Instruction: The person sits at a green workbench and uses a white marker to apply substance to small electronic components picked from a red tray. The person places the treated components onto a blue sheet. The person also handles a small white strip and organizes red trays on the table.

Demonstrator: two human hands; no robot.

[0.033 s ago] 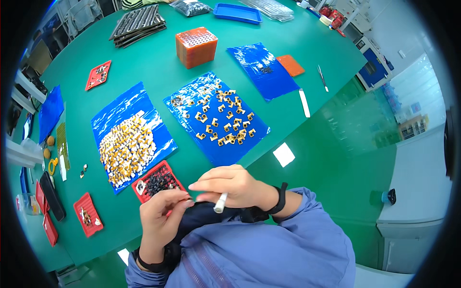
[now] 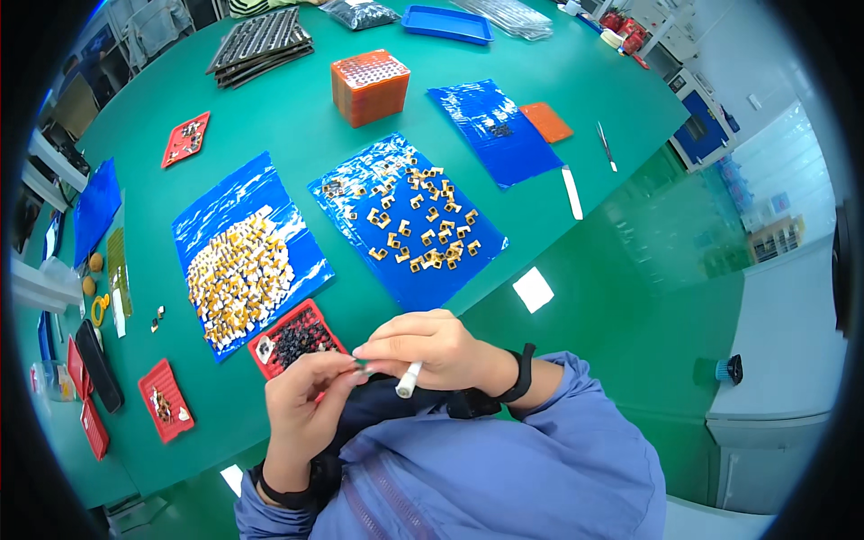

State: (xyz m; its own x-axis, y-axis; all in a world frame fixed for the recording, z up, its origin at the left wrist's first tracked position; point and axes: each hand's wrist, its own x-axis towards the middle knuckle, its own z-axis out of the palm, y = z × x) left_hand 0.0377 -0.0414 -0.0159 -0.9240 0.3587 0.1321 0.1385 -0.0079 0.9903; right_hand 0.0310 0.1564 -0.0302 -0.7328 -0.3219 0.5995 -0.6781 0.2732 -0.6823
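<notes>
In front of my body, my left hand pinches a small piece between thumb and forefinger; its kind is too small to make out. My right hand comes in from the other side, thumb and forefinger meeting that piece. A white rod-shaped tool is held in my right hand, its blunt end pointing down toward me. Just beyond my left hand lies a red tray with many small black parts. Past it, a blue sheet bears a heap of white and amber pieces.
Another blue sheet carries scattered gold brackets. Farther off stand an orange stack, a third blue sheet and piled dark trays. Tweezers lie near the right edge. Small red trays sit at left.
My right hand's fingertips have closed in on the piece in my left fingers. The white tool has shifted slightly left.
</notes>
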